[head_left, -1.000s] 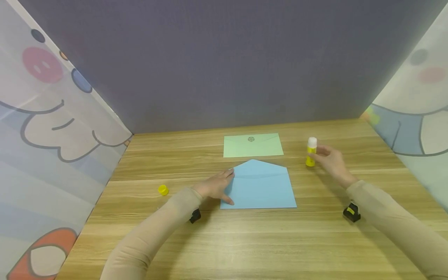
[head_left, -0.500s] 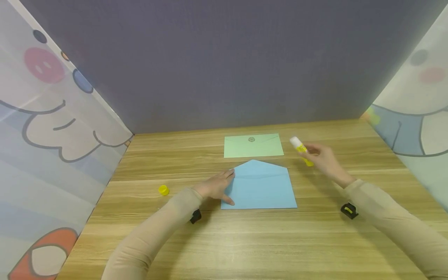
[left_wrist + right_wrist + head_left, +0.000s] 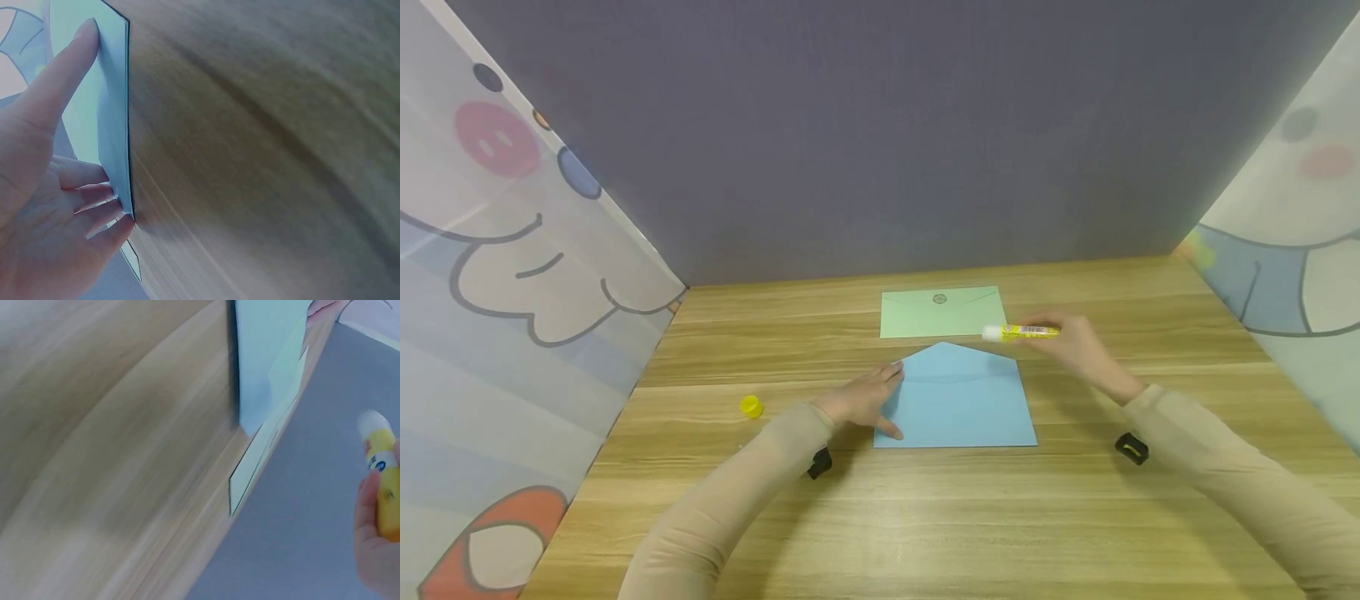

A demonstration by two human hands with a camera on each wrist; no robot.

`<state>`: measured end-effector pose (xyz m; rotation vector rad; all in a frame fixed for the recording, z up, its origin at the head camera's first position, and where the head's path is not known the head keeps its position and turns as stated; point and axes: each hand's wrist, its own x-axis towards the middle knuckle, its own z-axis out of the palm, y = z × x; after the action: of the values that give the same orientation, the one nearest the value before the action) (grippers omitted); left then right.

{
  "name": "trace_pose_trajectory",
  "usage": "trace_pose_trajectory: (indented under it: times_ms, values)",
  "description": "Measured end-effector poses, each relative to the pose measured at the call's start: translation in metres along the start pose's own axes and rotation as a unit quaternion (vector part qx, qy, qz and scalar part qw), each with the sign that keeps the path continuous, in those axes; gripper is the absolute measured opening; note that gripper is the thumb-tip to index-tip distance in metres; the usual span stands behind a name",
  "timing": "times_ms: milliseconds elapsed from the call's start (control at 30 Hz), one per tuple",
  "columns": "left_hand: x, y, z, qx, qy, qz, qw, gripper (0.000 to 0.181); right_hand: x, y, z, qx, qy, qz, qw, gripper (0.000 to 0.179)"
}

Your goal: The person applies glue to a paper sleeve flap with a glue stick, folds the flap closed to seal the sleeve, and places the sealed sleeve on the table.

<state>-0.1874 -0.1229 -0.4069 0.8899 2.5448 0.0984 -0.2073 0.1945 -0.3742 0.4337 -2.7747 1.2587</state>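
Note:
A blue envelope (image 3: 962, 408) lies on the table with its pointed flap spread away from the person. My left hand (image 3: 868, 402) rests on its left edge, thumb and fingers extended; the left wrist view shows the thumb (image 3: 69, 69) lying on the paper. Above the flap's right corner, my right hand (image 3: 1078, 346) pinches a yellow glue stick (image 3: 1030, 332), held sideways with its white end pointing left. In the right wrist view the glue stick (image 3: 380, 450) is uncapped and partly cut off by the frame edge.
Behind the blue envelope lies a green envelope (image 3: 936, 317) with a round dark emblem. A yellow cap (image 3: 751, 407) stands on the wooden table (image 3: 925, 525) at the left. A grey panel (image 3: 910, 150) rises at the back, with cartoon-printed walls on both sides.
My right hand has moved left, tipping the glue stick from upright to sideways and bringing it toward the flap. The left hand and both envelopes have stayed put.

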Motion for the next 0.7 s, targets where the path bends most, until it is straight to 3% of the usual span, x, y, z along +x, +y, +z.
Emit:
trace_pose_trajectory:
  times_ms: [200,433,700]
  values:
    - [0.001,-0.001,0.001,0.002,-0.002,0.002,1.0000,0.101,0.002,-0.009,0.007,0.029,-0.008,0.016,0.9994,0.041]
    - [0.001,-0.002,0.002,0.003,0.004,0.004,1.0000,0.101,0.005,-0.018,0.016,0.146,-0.031,0.065,0.9867,0.059]
    - [0.001,-0.001,0.001,0.000,0.002,0.004,1.0000,0.101,0.006,-0.027,0.033,0.163,-0.042,0.059,0.9839,0.050]
